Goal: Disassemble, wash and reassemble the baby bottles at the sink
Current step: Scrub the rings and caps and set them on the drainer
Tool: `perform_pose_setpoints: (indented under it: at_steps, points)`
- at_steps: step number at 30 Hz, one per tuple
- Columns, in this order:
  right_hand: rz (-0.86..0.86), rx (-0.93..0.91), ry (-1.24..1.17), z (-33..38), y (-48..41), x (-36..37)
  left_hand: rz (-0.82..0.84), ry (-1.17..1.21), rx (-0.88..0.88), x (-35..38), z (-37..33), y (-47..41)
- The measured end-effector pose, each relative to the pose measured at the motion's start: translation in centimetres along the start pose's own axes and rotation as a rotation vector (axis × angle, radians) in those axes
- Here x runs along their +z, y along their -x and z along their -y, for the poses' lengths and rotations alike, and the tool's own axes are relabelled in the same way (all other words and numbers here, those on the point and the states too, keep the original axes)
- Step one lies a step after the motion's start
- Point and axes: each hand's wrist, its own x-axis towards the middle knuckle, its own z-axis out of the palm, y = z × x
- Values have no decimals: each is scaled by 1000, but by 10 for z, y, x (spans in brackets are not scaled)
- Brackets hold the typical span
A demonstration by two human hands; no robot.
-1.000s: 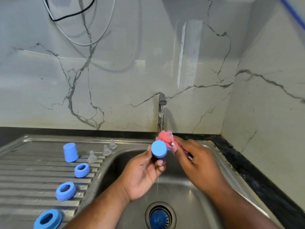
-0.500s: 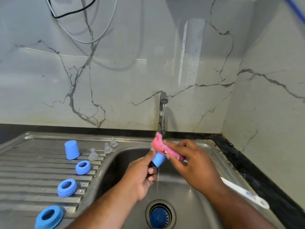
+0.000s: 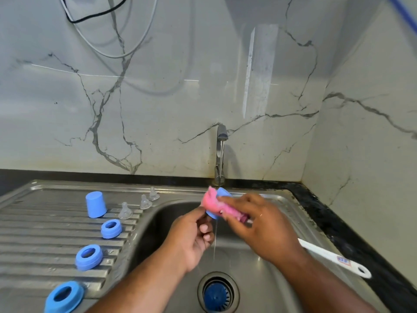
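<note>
**Desk:** What do the hands have?

**Operator:** On my feed the left hand [image 3: 191,236] pinches the lower end of a blue cap [image 3: 223,192] between thumb and fingertips. It holds the cap over the sink basin [image 3: 171,213], just in front of the tap [image 3: 222,136]. The right hand [image 3: 264,229] has its fingers curled round the pink sponge [image 3: 212,202] of a bottle brush. The sponge is pressed against the cap's side and hides most of it.

**Desk:** Is the water on?

**Operator:** Yes. It runs from the tap onto the cap and sponge. Below them I see a thin stream [image 3: 215,242] drop between the two hands, above the blue strainer [image 3: 217,294] in the drain.

**Desk:** And the brush handle?

**Operator:** The white handle [image 3: 334,258] pokes out from under the right wrist and reaches over the sink's right side, near the black bench [image 3: 352,233].

**Desk:** Where are the other parts?

**Operator:** They are on the ribbed drainboard [image 3: 33,233], left of the basin and well apart from the hands. The other cap [image 3: 96,204] stands mouth down, with three clear teats [image 3: 145,202] in a row beside it. Three blue rings [image 3: 88,257] lie in a line running toward me.
</note>
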Motion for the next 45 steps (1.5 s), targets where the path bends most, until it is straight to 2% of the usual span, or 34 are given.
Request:
perform_pose_setpoints:
  at_steps: [4,7,10,14,17,21,24,28,34,38,40,42,45]
  points:
    - [-210,134,-40,-8,-4,-8,-53,-19,34,-2,-3,-5]
    - [-113,65,-52,-1,-2,-5,-28,-82,57,3,1,1]
    - [-145,141,-70,-5,-5,-3,-2,-84,66,7,4,4]
    - [-53,-28,-65,5,-1,-5,13,-119,73,6,4,5]
    - [-120,102,-44,0,-5,-4,-15,-106,68,7,5,5]
    - [-47,19,-41,-1,-2,-7,-3,-61,39,8,5,4]
    - [-132,88,-27,-6,-5,-8,-12,13,16,9,5,4]
    - [-73,-119,-65,-1,-2,-8,13,100,-12,9,2,4]
    - [21,-187,-66,-19,-2,1,24,245,-73,3,-11,-2]
    - [-131,-131,-177,-20,-5,1,42,297,-112,-1,-13,-6]
    - [-119,-131,-237,-20,-6,7,75,331,-108,2,-11,-3]
    - [-81,-95,-195,-23,-6,12,97,363,-99,4,-10,-1]
    - [-161,-89,-227,-24,-6,6,103,371,-86,3,-11,-1]
